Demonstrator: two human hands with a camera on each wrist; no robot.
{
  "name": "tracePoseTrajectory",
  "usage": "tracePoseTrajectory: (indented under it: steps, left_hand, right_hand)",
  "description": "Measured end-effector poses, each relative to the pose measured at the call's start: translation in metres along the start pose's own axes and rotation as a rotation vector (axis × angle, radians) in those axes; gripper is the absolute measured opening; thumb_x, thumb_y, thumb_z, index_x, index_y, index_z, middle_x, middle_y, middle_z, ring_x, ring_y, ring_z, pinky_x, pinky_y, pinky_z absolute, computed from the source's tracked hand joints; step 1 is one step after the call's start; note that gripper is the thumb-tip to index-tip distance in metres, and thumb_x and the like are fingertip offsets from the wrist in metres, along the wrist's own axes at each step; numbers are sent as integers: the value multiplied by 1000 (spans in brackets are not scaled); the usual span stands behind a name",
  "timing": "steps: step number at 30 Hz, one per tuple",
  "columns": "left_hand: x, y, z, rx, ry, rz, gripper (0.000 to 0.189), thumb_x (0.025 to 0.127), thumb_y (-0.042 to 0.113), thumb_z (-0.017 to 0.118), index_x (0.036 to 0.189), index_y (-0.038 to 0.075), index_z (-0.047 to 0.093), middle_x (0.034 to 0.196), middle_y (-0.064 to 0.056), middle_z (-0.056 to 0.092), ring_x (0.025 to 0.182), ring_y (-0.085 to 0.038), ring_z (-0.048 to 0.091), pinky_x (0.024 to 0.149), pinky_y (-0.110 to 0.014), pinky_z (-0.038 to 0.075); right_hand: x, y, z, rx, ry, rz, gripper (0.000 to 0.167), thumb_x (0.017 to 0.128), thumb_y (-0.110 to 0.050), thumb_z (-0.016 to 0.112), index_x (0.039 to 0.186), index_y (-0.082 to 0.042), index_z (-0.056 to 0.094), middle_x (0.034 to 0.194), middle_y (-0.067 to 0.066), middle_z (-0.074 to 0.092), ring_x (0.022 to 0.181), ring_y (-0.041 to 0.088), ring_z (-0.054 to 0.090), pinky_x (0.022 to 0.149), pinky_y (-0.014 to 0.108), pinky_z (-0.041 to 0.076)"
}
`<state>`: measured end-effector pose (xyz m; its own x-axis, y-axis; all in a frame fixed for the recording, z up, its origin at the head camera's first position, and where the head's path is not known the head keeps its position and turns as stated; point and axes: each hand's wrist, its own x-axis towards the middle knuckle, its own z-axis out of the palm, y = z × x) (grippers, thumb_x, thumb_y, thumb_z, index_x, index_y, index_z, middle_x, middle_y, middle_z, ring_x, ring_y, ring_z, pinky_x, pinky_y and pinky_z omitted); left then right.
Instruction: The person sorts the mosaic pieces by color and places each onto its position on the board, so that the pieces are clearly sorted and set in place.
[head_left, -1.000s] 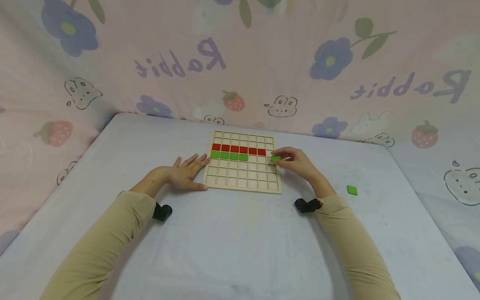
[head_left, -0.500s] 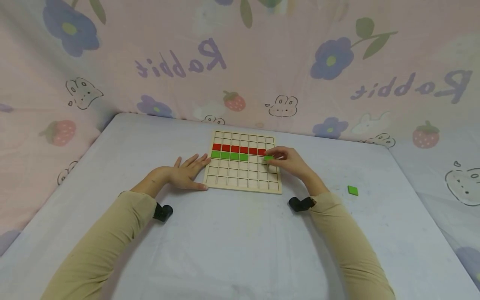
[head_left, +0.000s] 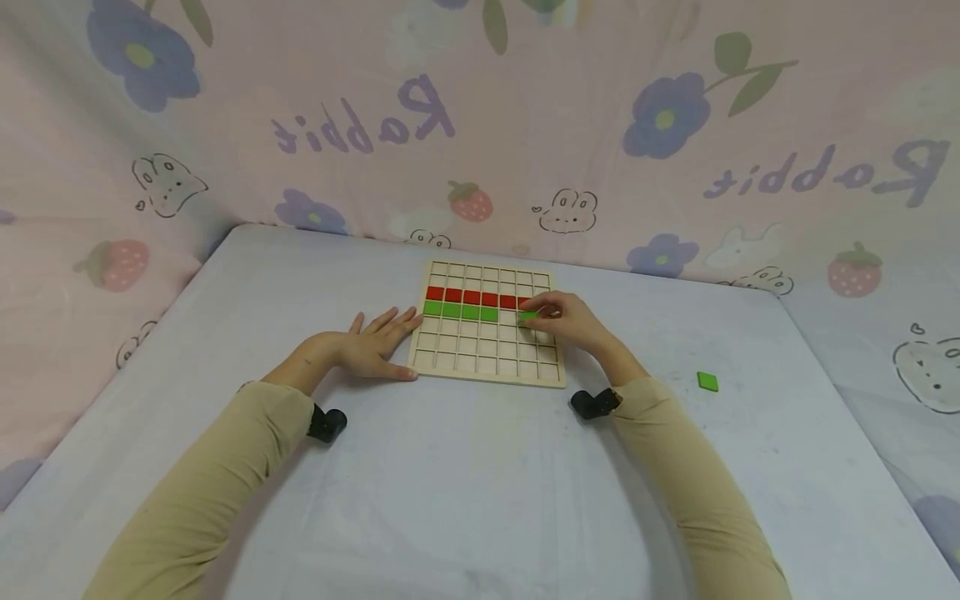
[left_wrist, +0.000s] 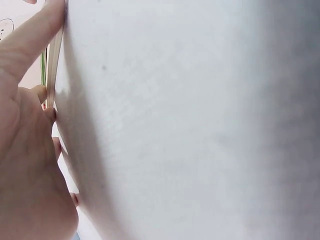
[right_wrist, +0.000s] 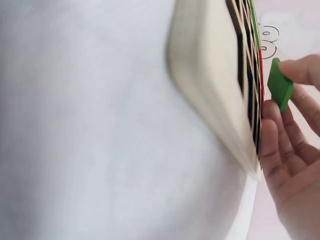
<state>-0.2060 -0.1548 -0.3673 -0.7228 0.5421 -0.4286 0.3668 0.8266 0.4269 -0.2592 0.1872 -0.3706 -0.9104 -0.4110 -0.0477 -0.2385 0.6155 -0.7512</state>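
A wooden grid board (head_left: 486,380) lies on the table, with a row of red tiles (head_left: 472,297) and, just below it, a row of green tiles (head_left: 452,311). My right hand (head_left: 573,322) pinches a green tile (right_wrist: 280,86) between thumb and fingertips, over the right part of the green row. In the right wrist view that tile is tilted and close over the board's surface. My left hand (head_left: 369,347) lies spread with straight fingers, its fingertips and thumb at the board's left edge.
One loose green tile (head_left: 707,382) lies on the white table (head_left: 450,500) to the right of my right hand. A patterned curtain (head_left: 495,125) hangs behind the table's far edge. Both wrists carry black camera mounts.
My right hand has moved left over the board with the green tile, from its right edge toward the green row. The left hand and board have stayed in place.
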Motion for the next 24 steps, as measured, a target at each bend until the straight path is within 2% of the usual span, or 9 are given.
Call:
tracePoseTrajectory:
  steps: [4, 12, 17, 24]
  left_hand:
    - [1, -2, 0, -11, -2, 1, 97, 91, 58, 53, 155, 18, -7, 161, -7, -15, 147, -32, -18, 110, -65, -15]
    - [5, -8, 3, -10, 6, 11, 99, 89, 64, 52, 155, 20, -7, 162, -5, -15, 147, -29, -19, 109, -63, -18]
    - [6, -9, 5, 11, 12, 3, 97, 89, 63, 50, 155, 22, -8, 162, -3, -15, 147, -27, -19, 110, -63, -16]
    - [5, -9, 4, -7, 14, 13, 99, 88, 63, 53, 155, 21, -7, 162, -4, -15, 147, -29, -20, 109, -63, -19]
  right_hand:
    - [5, -1, 4, -44, -2, -19, 27, 87, -18, 68, 111, -6, 68, 113, 10, 64, 95, 22, 57, 79, 31, 45]
    - [13, -7, 7, -102, -27, -1, 28, 88, -17, 69, 113, -6, 68, 111, 12, 66, 96, 24, 56, 79, 31, 44]
    - [15, -10, 9, -101, -32, 3, 29, 87, -17, 70, 114, -6, 68, 109, 12, 65, 95, 23, 56, 76, 29, 42]
    - [15, -13, 10, -84, -37, 13, 29, 86, -14, 70, 114, -5, 68, 107, 13, 65, 96, 24, 58, 78, 30, 45]
